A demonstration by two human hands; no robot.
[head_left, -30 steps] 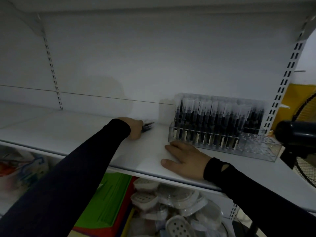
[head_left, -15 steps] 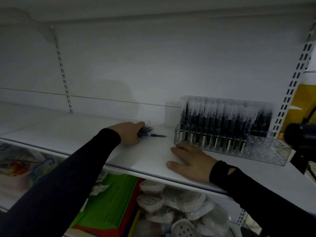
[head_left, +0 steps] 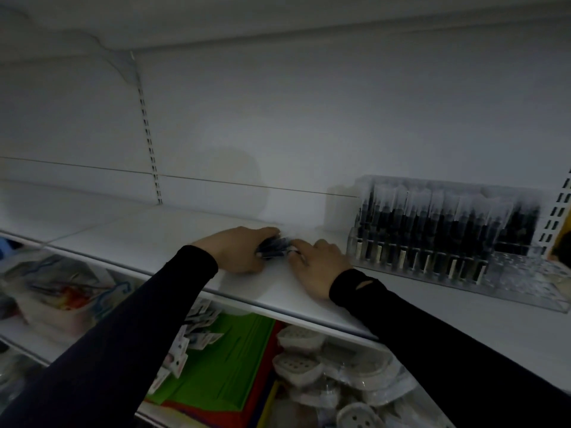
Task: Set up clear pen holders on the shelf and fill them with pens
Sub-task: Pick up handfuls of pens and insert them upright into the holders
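Note:
On the white shelf my left hand grips a bundle of dark pens lying flat on the board. My right hand lies just right of it, palm down, with its fingertips touching the bundle's right end. Whether they pinch a pen I cannot tell. A clear pen holder stands at the right of the shelf. Its back rows are packed with upright dark pens and its front right holes show no pens.
The shelf's back wall is plain white, with a slotted upright on the left and another at the far right. Below the shelf lie green and red folders, white plastic items and a bin of packets.
My right hand slid left from beside the holder to the pens. The loose pen that lay on the shelf is now under the hands. The view shifted left.

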